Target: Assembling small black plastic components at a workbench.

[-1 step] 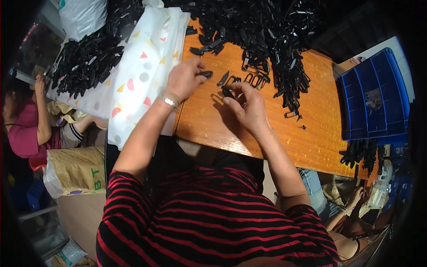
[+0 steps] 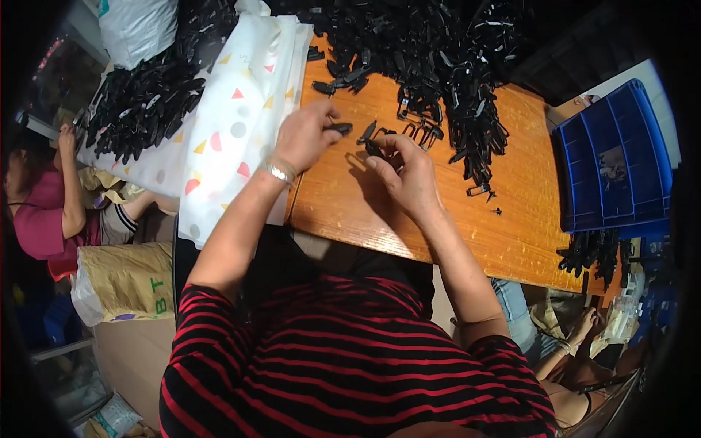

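Note:
Over the wooden table (image 2: 343, 212), my left hand (image 2: 303, 137) pinches a small black oblong plastic piece (image 2: 340, 129) between thumb and fingers. To its right, my right hand (image 2: 409, 175) is closed on another small black plastic part (image 2: 374, 150), partly hidden by the fingertips. The two pieces are apart. Just beyond my right fingers lie a narrow pointed black piece (image 2: 367, 131) and several black rectangular clip frames (image 2: 425, 134).
A large heap of black plastic parts (image 2: 431, 44) covers the table's far side. Patterned white sheeting (image 2: 226, 139) drapes at left, beside another black heap (image 2: 139, 117). A blue crate (image 2: 617, 157) stands at right. Other people sit at far left (image 2: 47, 204) and lower right (image 2: 569, 394).
My left hand has shifted very slightly, its black piece a little lower and nearer. My right hand keeps almost the same place and grip.

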Available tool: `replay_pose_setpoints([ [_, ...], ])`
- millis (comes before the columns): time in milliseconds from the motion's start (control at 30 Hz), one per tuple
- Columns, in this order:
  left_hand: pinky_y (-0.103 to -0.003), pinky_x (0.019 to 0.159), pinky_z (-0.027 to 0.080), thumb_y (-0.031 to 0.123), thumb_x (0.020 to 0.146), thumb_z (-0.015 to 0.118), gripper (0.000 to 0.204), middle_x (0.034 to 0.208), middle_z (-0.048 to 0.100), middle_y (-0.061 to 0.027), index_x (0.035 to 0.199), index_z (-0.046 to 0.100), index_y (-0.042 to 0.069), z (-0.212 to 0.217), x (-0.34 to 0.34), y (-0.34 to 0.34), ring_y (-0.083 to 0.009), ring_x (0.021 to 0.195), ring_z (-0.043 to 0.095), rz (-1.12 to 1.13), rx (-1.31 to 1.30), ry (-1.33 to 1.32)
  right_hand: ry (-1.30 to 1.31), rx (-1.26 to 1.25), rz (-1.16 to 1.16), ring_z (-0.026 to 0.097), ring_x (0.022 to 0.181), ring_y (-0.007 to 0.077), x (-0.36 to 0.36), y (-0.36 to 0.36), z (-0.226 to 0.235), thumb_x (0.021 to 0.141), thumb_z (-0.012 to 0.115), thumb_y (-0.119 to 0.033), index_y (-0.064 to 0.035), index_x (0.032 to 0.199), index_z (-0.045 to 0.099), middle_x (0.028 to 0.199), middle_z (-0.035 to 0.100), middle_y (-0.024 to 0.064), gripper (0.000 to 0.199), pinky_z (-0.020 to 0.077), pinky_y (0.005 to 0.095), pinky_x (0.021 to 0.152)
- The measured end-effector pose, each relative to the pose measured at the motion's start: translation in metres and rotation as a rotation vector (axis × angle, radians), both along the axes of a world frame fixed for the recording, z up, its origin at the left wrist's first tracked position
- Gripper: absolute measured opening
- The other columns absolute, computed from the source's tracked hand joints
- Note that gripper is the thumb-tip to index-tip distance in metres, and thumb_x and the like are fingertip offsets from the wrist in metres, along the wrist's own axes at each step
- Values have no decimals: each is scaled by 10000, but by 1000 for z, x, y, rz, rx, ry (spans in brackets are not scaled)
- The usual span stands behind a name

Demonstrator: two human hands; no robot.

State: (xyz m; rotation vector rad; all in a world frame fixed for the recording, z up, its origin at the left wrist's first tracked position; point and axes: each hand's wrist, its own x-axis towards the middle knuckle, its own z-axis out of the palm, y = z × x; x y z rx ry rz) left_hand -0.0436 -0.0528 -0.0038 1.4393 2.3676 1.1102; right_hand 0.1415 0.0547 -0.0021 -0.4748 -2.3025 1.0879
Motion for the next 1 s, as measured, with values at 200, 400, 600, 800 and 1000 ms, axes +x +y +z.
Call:
replay_pose_setpoints([
  [200, -274, 689, 515, 44, 761, 759, 290, 877, 652, -86, 1002, 599, 24, 19, 26, -14, -155, 803, 648, -138, 73, -285, 54, 98, -48, 596, 699, 108, -26, 8, 4, 834, 719, -66, 34, 1010, 633, 839, 647, 70, 220, 487, 250, 615],
  [400, -226, 726, 513, 31, 869, 679, 249, 936, 629, -41, 1082, 550, 13, -9, 41, -20, -103, 824, 625, -164, 560, -1156, 206, -503, 63, 606, 771, 86, -22, -14, -2, 879, 686, -47, 41, 1067, 592, 931, 663, 74, 228, 506, 229, 644],
  [600, -236, 789, 493, 52, 932, 606, 223, 982, 631, -57, 1137, 531, 8, -7, 72, -13, -105, 899, 604, -68, 772, -1505, 422, -273, -60, 610, 804, 117, -17, -34, -7, 842, 713, -35, 25, 1049, 607, 960, 633, 86, 240, 512, 234, 671],
  [800, -242, 789, 489, 126, 966, 575, 204, 989, 638, -51, 1136, 558, 12, -7, 70, -20, -112, 907, 605, -185, 734, -1519, 536, 151, -88, 612, 802, 165, -16, -31, -5, 794, 738, -26, -3, 1022, 638, 959, 613, 104, 250, 505, 244, 630],
  [1000, -218, 723, 481, 151, 984, 547, 229, 991, 646, -52, 1164, 557, 10, -2, 73, -23, -93, 818, 605, -84, 712, -1395, 526, 136, -23, 605, 837, 162, -13, -35, -4, 804, 725, -12, 2, 1060, 644, 969, 608, 102, 268, 501, 242, 624],
])
